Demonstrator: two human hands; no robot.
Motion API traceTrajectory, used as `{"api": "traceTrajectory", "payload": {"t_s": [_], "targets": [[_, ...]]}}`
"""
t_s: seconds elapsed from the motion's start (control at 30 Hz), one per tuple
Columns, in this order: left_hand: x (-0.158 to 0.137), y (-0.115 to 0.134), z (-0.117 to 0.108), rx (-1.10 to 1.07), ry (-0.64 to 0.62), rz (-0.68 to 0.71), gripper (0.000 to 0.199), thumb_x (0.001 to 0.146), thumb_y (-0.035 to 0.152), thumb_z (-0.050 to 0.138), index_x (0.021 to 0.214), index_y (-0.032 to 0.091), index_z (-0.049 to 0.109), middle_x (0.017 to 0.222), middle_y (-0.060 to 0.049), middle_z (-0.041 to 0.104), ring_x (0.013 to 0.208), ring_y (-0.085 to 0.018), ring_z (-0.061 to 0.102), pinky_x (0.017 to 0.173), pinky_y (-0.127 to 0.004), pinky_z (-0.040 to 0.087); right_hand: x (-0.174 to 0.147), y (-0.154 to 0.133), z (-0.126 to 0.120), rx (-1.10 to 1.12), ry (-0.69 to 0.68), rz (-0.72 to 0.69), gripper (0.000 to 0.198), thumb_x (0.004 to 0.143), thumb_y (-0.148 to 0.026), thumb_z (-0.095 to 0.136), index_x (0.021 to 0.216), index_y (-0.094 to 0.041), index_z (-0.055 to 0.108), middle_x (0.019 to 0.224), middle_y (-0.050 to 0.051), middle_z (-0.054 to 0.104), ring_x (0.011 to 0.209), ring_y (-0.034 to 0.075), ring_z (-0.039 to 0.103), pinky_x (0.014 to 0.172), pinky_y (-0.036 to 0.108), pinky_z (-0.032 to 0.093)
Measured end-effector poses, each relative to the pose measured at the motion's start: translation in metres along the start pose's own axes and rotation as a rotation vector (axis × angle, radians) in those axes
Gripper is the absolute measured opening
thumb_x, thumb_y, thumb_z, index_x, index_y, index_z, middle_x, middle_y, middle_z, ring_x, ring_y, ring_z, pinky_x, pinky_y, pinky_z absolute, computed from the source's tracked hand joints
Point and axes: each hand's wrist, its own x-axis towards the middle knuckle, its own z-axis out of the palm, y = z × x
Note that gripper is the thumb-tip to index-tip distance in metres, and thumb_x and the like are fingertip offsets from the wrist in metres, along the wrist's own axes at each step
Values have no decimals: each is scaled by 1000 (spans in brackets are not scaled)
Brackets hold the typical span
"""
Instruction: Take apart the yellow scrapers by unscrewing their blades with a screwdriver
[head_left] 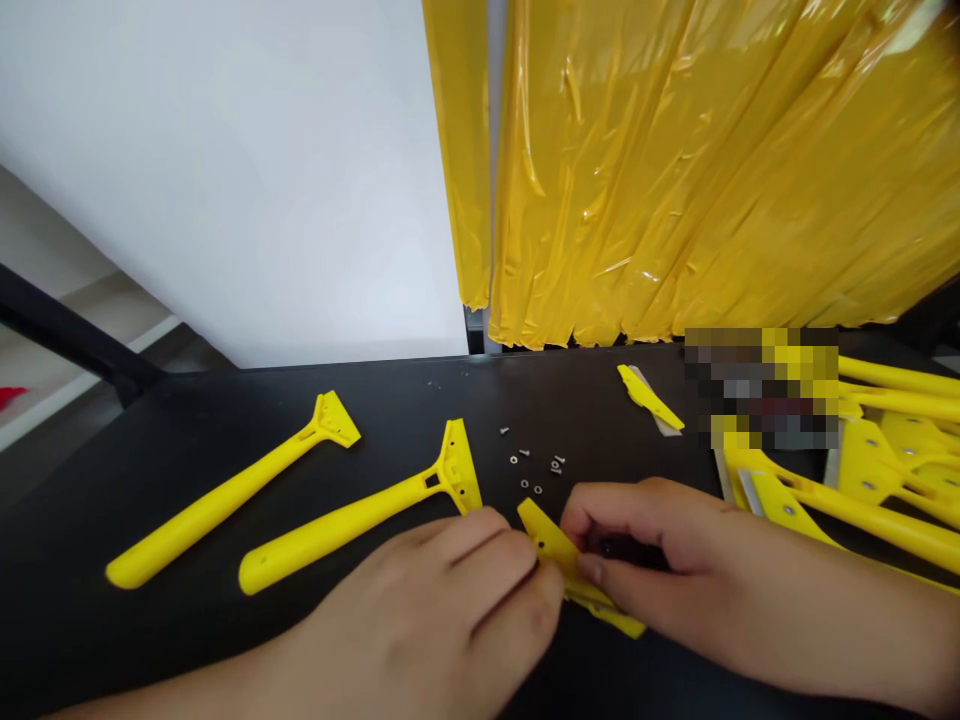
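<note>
Pinching a yellow scraper head (553, 543), just nearer than the loose screws (556, 465), between thumb and forefinger of the right hand (694, 560), with the left hand (450, 600) curled against it (grip too hidden to tell).

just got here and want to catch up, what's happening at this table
A person's right hand pinches a yellow scraper piece over the black table. The left hand is curled against its left end; whether it grips is hidden. Two yellow handles lie to the left, loose screws and nuts just beyond the hands, another yellow piece farther back, and a pile of yellow scrapers to the right.
</note>
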Motion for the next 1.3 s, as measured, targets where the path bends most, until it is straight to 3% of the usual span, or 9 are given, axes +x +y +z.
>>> {"api": "traceTrajectory", "payload": {"t_s": [0.1,0.2,0.3,0.53,0.7,0.83,1.0,1.17,1.3], "targets": [[0,-1,1,-305,109,-236,26,107,17,50,111,21,75,99,-6,78,87,-20,71,79,-30,56,3,-2,-6,219,4,-78,24,110,-45,53,105,-26,66,96,-2,64,90,16,56,78,27,45],[4,0,7,-802,179,-628,11,106,28,61,100,24,69,86,2,70,75,-13,64,69,-23,51,3,-3,-7,240,81,-175,25,111,-46,53,108,-25,65,100,-1,66,92,15,56,82,28,45],[10,1,14,-1181,200,-879,23,101,39,68,87,22,63,75,5,58,69,-11,51,62,-22,42,1,-5,-1,232,90,-220,22,112,-46,53,112,-27,64,102,-2,66,94,15,58,83,28,47],[14,6,22,-1473,98,-880,40,96,51,75,79,16,70,75,-1,68,73,-14,63,71,-26,51,-2,-18,20,245,52,-221,9,108,-32,57,101,-26,59,101,-5,73,95,13,69,85,25,53],[15,10,23,-1568,101,-892,47,94,61,75,88,15,74,81,-3,73,76,-15,70,74,-28,57,-2,-22,15,124,90,-220,17,111,-32,50,99,-26,61,96,-6,73,89,11,69,81,23,53],[12,7,22,-1482,114,-842,44,99,61,69,95,17,74,92,-3,72,84,-16,71,78,-27,58,1,0,-16,-357,386,-38,30,109,-48,46,91,-26,57,77,-4,61,69,14,57,63,28,44],[8,6,18,-1260,-43,-803,38,103,54,62,100,18,72,94,-5,74,87,-19,70,81,-31,57,12,33,-58,-535,506,156,35,107,-56,46,97,-28,64,73,-3,62,66,17,60,60,31,42],[9,6,14,-1049,-29,-730,29,101,44,61,100,19,75,97,-6,75,87,-20,71,80,-31,57,9,57,-104,-800,651,360,36,110,-48,51,135,-27,65,115,6,73,100,24,71,91,45,57],[11,6,12,-992,-23,-705,26,102,41,60,102,21,76,98,-5,76,88,-19,70,80,-29,57,-7,84,-157,-946,787,559,36,109,-43,60,136,-19,66,126,10,70,107,22,71,96,45,61]]}}
